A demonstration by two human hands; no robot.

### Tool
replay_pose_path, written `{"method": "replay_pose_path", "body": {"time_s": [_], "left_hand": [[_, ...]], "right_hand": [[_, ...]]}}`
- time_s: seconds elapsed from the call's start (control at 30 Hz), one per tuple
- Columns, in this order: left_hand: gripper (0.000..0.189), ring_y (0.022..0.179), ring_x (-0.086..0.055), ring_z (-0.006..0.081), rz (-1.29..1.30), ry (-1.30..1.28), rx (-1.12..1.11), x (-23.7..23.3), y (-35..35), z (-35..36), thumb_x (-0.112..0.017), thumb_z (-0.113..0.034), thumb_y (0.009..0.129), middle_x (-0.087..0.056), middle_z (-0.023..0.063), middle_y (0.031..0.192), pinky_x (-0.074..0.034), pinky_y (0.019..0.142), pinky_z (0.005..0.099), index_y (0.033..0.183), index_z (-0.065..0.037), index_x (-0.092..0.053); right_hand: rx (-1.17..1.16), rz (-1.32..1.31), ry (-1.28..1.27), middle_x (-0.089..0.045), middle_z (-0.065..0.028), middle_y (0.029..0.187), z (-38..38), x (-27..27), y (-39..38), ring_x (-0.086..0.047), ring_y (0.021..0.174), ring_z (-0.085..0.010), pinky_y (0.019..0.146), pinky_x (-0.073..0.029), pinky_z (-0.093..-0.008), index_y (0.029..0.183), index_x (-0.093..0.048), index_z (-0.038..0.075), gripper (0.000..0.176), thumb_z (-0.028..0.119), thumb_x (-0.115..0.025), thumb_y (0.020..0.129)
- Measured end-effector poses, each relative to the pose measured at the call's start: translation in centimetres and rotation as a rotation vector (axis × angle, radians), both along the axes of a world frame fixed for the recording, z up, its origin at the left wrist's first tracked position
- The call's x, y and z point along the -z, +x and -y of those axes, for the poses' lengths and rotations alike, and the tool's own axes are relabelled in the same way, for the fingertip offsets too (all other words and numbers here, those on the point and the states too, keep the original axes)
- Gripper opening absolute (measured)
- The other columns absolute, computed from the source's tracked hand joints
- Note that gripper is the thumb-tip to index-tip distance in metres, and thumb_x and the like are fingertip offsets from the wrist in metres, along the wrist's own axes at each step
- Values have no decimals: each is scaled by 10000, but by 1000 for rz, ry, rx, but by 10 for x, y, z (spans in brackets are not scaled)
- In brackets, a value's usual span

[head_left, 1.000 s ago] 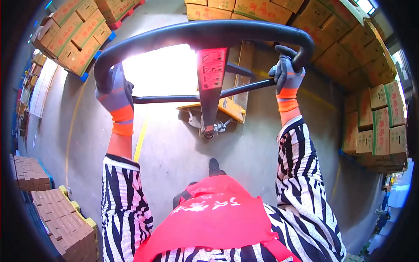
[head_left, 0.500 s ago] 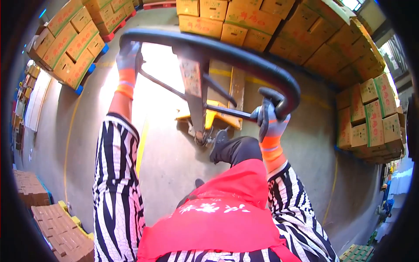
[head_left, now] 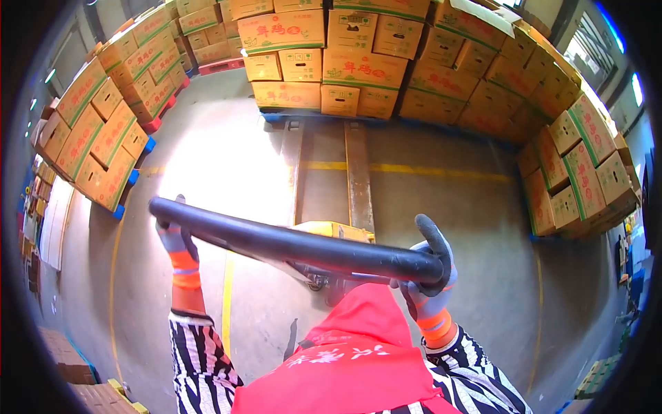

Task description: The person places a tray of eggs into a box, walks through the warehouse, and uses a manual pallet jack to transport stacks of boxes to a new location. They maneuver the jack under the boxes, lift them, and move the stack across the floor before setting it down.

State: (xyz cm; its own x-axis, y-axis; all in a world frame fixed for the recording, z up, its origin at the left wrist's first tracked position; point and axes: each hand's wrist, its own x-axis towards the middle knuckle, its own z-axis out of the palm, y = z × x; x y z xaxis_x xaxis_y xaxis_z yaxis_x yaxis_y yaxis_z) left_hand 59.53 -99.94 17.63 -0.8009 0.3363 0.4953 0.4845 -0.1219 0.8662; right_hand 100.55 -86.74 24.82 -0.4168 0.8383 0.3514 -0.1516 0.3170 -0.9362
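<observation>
1. The left hand point(head_left: 173, 236), in a grey glove with an orange cuff, is closed around the left end of the black handle point(head_left: 296, 247) of a pallet jack point(head_left: 343, 231).
2. The right hand point(head_left: 425, 288), in the same kind of glove, grips the right end of the handle where the bar bends round. Its thumb points up along the outside of the bend.
3. The handle runs as 1 long bar between the 2 hands, sloping down from the left hand to the right hand. It lies close in front of the person's chest, above a red apron point(head_left: 345, 362).
4. The yellow body of the pallet jack shows just behind the middle of the bar, partly hidden by it.
5. The 2 forks point(head_left: 358, 172) stretch away from the body across the concrete floor point(head_left: 448, 221). Their far ends reach under a tall stack of cartons point(head_left: 324, 62) straight ahead.
6. A yellow line point(head_left: 427, 170) painted on the floor crosses under the forks.
7. More cartons point(head_left: 103, 131) stand on blue pallets to the left, well apart from the left hand.
8. Another stack of cartons point(head_left: 579, 159) stands to the right, well apart from the right hand.
9. Both arms wear black-and-white striped sleeves point(head_left: 200, 359).
</observation>
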Motion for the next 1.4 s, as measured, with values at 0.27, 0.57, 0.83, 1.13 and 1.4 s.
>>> {"method": "replay_pose_path", "body": {"time_s": [0.27, 0.57, 0.83, 1.13, 1.4], "left_hand": [[133, 512, -587, 165, 366, 374, 195, -23, 80, 39, -580, -190, 891, -563, 46, 730, -508, 459, 250, 938, -99, -496], [178, 477, -499, 113, -108, 186, -77, -22, 149, 42, -610, -56, 839, -454, 4, 652, -405, 466, 213, 789, -85, -442], [404, 631, -559, 133, -112, 317, -181, 5, 111, 12, -730, -310, 734, -564, 52, 764, -473, 565, 259, 942, -36, -518], [60, 390, -418, 61, 155, 278, -151, -28, -11, -130, -575, -46, 807, -475, -7, 533, -361, 380, 216, 748, -42, -560], [74, 406, -412, 62, 234, 240, 8, -20, -138, -267, -611, -54, 821, -459, -14, 558, -380, 377, 222, 800, -40, -542]], "right_hand": [[131, -27, 121, -623, -34, 727, 20, 17, 32, -610, 631, -122, 605, -510, -248, 1306, -420, -27, 572, 48, -666, 795], [162, -191, 247, -503, -23, 705, -113, 90, 42, -519, 521, -109, 515, -502, -250, 1323, -349, -73, 523, 195, -524, 909], [191, -390, 148, -423, 36, 618, -153, 45, -46, -386, 457, -33, 417, -352, -181, 1227, -417, -109, 431, 180, -467, 913], [273, -349, 166, -592, -42, 795, -232, 32, -166, -509, 491, -81, 447, -416, -203, 1062, -574, 1, 271, -28, -563, 793], [277, -316, 75, -509, 7, 564, -351, 42, -265, -487, 433, -69, 409, -361, -188, 873, -561, 39, 65, 45, -614, 836]]}}
